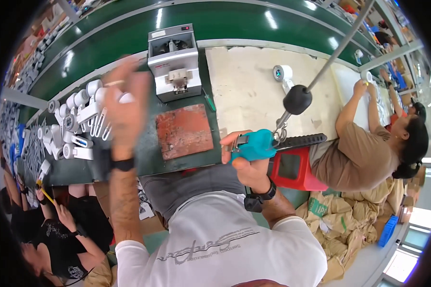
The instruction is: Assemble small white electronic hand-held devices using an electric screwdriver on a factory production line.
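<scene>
My left hand (127,103) is smeared by motion above the right side of a pile of white handheld devices (67,122) with round heads and loop straps. Whether it holds anything I cannot make out. My right hand (246,165) is wrapped around a teal electric screwdriver (255,145), which hangs from a cable with a black ball (297,99). The driver lies roughly level, its black ribbed cord sleeve (304,141) pointing right. Between my hands a worn red-brown pad (184,131) lies on the dark green bench. Behind it stands a silver screw feeder (175,67).
A small green-handled tool (209,101) lies beside the feeder. One white device (285,76) rests on the beige sheet (242,71) at right. A co-worker (368,143) sits at right by a red stool (299,172); another person (67,234) is at lower left. Beyond runs a green conveyor (230,24).
</scene>
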The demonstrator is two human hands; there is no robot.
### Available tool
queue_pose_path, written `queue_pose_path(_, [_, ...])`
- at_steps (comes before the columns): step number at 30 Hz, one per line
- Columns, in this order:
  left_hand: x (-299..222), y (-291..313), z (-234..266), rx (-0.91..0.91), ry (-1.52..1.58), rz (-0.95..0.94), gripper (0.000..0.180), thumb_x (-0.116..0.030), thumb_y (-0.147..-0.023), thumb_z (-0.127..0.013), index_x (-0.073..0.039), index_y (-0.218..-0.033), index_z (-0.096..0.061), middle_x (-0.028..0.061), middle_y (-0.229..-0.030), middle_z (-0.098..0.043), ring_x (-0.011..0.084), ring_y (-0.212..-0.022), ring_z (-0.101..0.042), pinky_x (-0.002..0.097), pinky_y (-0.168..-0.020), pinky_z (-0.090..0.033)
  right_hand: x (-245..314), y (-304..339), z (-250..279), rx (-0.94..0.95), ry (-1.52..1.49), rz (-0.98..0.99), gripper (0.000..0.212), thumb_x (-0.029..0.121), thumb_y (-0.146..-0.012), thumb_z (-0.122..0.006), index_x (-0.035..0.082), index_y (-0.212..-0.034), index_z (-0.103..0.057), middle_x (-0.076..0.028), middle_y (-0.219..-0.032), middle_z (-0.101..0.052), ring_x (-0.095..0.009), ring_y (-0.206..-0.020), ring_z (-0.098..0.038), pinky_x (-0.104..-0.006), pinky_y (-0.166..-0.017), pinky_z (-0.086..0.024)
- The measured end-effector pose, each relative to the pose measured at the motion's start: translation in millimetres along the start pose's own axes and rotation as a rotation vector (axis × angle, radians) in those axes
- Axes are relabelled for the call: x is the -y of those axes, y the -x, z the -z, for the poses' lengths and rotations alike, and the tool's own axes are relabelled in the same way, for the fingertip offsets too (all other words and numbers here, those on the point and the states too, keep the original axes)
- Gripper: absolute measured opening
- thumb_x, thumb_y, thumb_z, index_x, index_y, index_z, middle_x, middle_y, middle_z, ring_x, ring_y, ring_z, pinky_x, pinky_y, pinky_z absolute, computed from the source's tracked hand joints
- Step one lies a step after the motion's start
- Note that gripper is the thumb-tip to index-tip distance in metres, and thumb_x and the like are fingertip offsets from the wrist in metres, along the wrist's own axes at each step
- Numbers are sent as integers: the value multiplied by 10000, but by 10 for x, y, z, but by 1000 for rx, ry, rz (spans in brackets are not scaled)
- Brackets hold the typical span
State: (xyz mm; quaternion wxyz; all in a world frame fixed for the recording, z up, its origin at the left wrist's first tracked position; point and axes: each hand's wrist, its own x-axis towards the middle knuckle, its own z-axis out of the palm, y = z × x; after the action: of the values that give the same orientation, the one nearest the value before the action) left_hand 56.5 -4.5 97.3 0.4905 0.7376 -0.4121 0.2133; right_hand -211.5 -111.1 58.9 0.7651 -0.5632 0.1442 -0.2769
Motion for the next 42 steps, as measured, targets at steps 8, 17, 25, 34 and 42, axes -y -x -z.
queue_pose_path(8, [-1303,744,-2807,498,298,18,353,-362,-850,-785,-72,-990,-640,94,-737,-637,288,-684,-653,434,-615,-520,161,221,214,-21,33,-13,765,588,-794,-815,-51,-1170,-628,-53,-806,-648,-143,-729,-620,-285,-650,-486])
queue_pose_path(17, [-1401,665,-3491,451,331,1,414,-325,-802,-760,-39,-1044,-583,122,-820,-637,332,-725,-644,459,-641,-527,234,341,343,-115,88,-7,791,578,-779,-830,-57,-1197,-610,-47,-816,-644,-144,-742,-625,-282,-657,-490])
queue_pose_path(25, [-1105,558,-2977,463,319,-43,391,-212,-780,-698,-19,-1097,-577,154,-918,-614,360,-814,-629,467,-725,-530,224,247,338,-124,124,24,727,551,-813,-832,-58,-1152,-624,-73,-821,-644,-147,-723,-623,-267,-621,-470])
queue_pose_path(34, [-501,659,-872,670,298,-127,275,-142,-761,-714,-72,-1024,-674,89,-1013,-651,308,-980,-624,416,-847,-541,184,16,302,-173,313,53,729,595,-882,-740,-59,-1177,-607,-64,-845,-629,-150,-770,-610,-267,-686,-469])
queue_pose_path(42, [-101,986,-344,617,196,-182,301,-161,-791,-739,-93,-1081,-696,48,-1067,-653,273,-1000,-614,389,-870,-536,-119,-478,-117,11,31,165,631,522,-966,-669,-57,-1203,-584,-73,-854,-629,-156,-790,-603,-296,-710,-470])
